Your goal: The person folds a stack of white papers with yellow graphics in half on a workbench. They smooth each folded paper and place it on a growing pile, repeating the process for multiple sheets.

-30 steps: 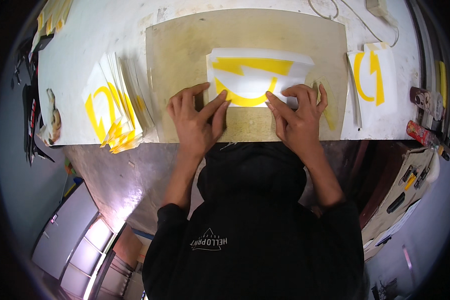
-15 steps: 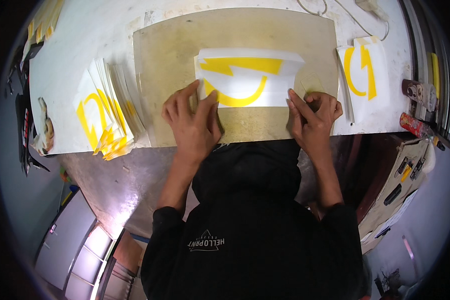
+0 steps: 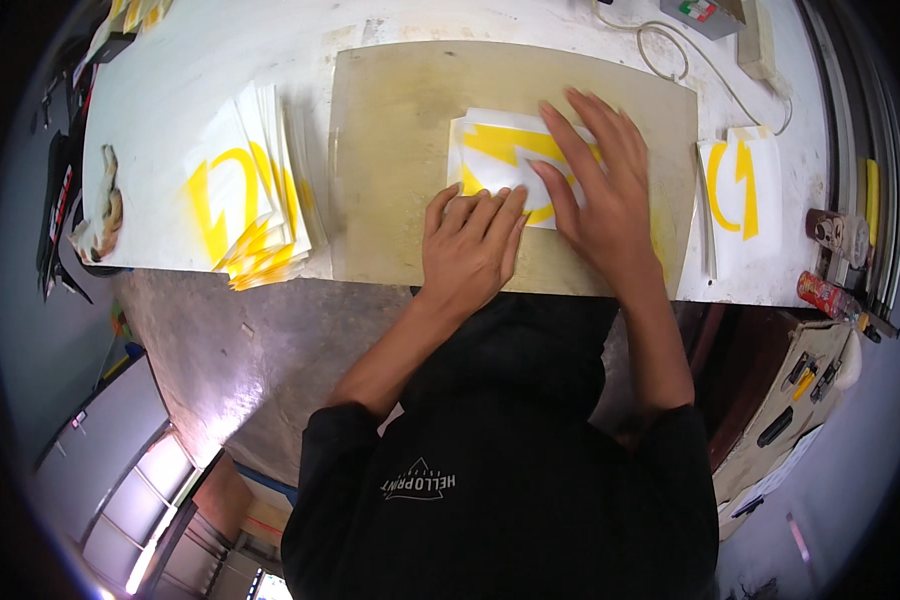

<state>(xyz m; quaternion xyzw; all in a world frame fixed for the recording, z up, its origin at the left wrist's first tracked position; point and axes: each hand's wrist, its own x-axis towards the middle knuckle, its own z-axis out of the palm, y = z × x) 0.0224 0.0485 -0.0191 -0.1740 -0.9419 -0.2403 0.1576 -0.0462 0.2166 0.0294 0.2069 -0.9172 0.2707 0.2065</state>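
A white sheet with a yellow printed design [image 3: 490,140] lies on a tan, translucent board [image 3: 390,130] in front of me. Flat fingers of my left hand [image 3: 470,245] rest on the sheet's near left part, side by side. Over its right side my right hand [image 3: 610,190] is spread, thumb apart from the fingers; whether it touches the paper I cannot tell. My right hand and fingers cover much of the sheet's right half.
To the left lies a fanned pile of similar yellow-printed sheets [image 3: 260,190], reaching over the table's front edge. A smaller stack [image 3: 745,190] is on the right. A cable [image 3: 715,70] curls near a grey box [image 3: 708,15] at the back right. Bottles and rolls [image 3: 835,230] line the right edge.
My right hand has gone from pinching the sheet's near right corner to spreading over its right side. My left hand has flattened at the near left edge. The whole view has shifted.
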